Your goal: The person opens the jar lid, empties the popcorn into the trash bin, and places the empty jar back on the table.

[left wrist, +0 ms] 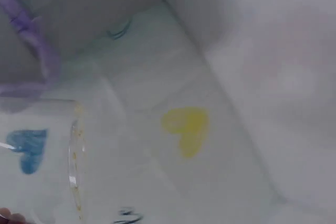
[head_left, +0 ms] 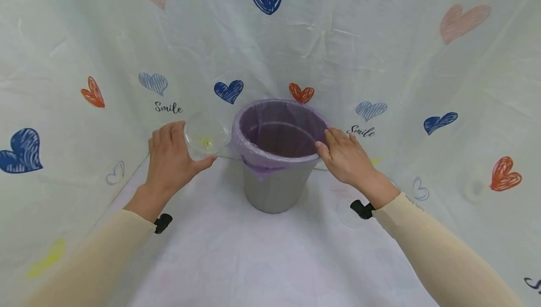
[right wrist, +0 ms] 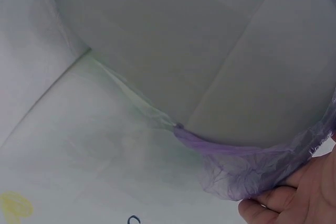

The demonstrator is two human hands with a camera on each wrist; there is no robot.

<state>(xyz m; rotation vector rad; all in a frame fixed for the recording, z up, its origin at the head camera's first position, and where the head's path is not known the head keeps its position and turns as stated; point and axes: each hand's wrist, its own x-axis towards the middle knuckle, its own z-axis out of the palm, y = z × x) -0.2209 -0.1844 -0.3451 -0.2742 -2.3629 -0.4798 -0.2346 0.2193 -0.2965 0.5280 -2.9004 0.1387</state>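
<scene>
My left hand (head_left: 171, 157) holds a clear cup (head_left: 208, 133) beside the left side of a grey bin, its mouth turned toward me in the head view. Yellowish residue shows inside the cup. In the left wrist view, yellow specks line one edge of that cup (left wrist: 37, 114), and only fingertips (left wrist: 11, 216) appear at the corner. The bin (head_left: 274, 187) stands upright, lined with a purple bag (head_left: 259, 161) folded over its rim. With fairly straight fingers, my right hand (head_left: 348, 159) touches the bin's right rim, its fingertips (right wrist: 257, 211) against the overhanging bag.
Behind the bin hangs a pale sheet (head_left: 329, 53) printed with hearts and "Smile" lettering. The bin stands on a whitish surface (head_left: 270, 255) close to where the sheet rises. A dark band (head_left: 362, 209) shows at each wrist.
</scene>
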